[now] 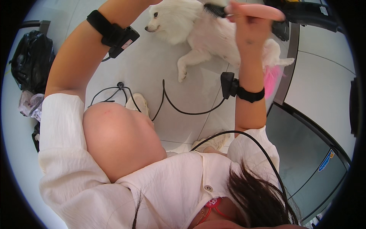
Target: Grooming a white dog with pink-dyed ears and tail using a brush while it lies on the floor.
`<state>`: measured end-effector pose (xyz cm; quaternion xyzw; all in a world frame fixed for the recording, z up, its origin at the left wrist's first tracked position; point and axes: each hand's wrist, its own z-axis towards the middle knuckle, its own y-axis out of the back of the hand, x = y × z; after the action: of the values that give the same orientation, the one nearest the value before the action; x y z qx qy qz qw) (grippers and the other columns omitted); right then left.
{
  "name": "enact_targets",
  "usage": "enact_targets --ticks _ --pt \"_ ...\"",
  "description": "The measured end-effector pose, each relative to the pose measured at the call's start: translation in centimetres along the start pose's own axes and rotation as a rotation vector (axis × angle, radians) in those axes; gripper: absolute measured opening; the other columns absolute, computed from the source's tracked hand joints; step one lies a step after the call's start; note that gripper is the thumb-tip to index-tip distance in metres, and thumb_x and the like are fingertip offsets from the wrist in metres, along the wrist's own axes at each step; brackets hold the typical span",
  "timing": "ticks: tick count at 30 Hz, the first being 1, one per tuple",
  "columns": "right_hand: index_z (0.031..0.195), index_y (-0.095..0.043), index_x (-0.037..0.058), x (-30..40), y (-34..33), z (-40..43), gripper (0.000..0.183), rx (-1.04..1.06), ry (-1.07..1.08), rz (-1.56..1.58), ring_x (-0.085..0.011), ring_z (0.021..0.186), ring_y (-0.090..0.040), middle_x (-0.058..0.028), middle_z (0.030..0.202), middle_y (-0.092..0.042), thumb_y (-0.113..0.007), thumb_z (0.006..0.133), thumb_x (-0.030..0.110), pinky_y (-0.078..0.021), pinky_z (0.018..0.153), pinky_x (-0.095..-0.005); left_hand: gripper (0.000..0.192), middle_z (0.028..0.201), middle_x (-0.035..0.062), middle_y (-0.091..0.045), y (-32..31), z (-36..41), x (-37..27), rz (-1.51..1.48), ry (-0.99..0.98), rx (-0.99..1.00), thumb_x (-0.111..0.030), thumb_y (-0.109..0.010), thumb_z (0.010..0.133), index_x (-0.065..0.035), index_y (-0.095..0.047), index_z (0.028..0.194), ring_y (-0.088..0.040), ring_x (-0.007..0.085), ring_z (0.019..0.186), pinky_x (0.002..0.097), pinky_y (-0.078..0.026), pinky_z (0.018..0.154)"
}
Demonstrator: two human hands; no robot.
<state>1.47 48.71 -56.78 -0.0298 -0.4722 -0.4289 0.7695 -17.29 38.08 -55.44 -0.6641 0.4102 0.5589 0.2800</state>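
Observation:
My right hand (pixel 251 27) grips the pink handle of a pet brush (pixel 258 11) with black bristles (pixel 215 10). The hand is slightly blurred. Below the brush, a white dog (pixel 213 37) lies on the tiled floor, its head to the left and its fluffy pink tail (pixel 271 78) to the right. Fur is long about its head and short over its body. The bristles are close to its upper body; I cannot tell whether they touch. My left forearm reaches up past the dog's head and out of the top edge, leaving my left hand out of view.
Black cables (pixel 188 113) run from the wrist-worn devices across the grey tile floor (pixel 137 63). A black plastic bag (pixel 33 61) stands at the left. On the right is a dark glossy cabinet (pixel 303 148). My shoes (pixel 138 103) are below the dog.

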Motion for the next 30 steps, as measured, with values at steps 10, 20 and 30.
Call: enact_targets --ticks 10,20,30 --pt "0.083 -0.049 0.0028 0.9 -1.6 2.8 0.014 -0.047 0.172 0.124 -0.0096 0.062 -0.052 -0.006 0.077 -0.057 -0.063 0.083 0.004 -0.0422 0.056 -0.0212 0.027 0.074 0.0011 -0.059 -0.2 -0.3 0.7 0.138 0.055 0.026 -0.032 -0.062 0.084 -0.0055 -0.065 0.087 -0.051 0.0113 0.067 0.0279 -0.042 0.06" --pt "0.093 -0.05 0.0048 -0.1 -3.0 -0.9 0.018 0.179 0.088 0.081 -0.0186 0.07 -0.055 -0.0077 0.081 -0.056 -0.064 0.082 0.005 -0.0446 0.06 -0.0264 0.034 0.084 0.0051 -0.063 0.9 -0.5 1.8 0.425 0.029 0.048 -0.037 -0.056 0.088 -0.0045 -0.065 0.091 -0.053 0.0144 0.078 0.0312 -0.044 0.071" --pt "0.094 -0.048 0.0036 1.9 -2.1 -4.0 0.025 0.059 0.149 0.172 -0.0201 0.087 -0.059 -0.0113 0.101 -0.061 -0.068 0.077 0.002 -0.0472 0.076 -0.0289 0.023 0.083 -0.0019 -0.06 3.1 -4.2 4.0 0.006 0.413 0.353 -0.022 -0.063 0.084 -0.0068 -0.06 0.101 -0.041 0.001 0.06 0.015 -0.033 0.05"
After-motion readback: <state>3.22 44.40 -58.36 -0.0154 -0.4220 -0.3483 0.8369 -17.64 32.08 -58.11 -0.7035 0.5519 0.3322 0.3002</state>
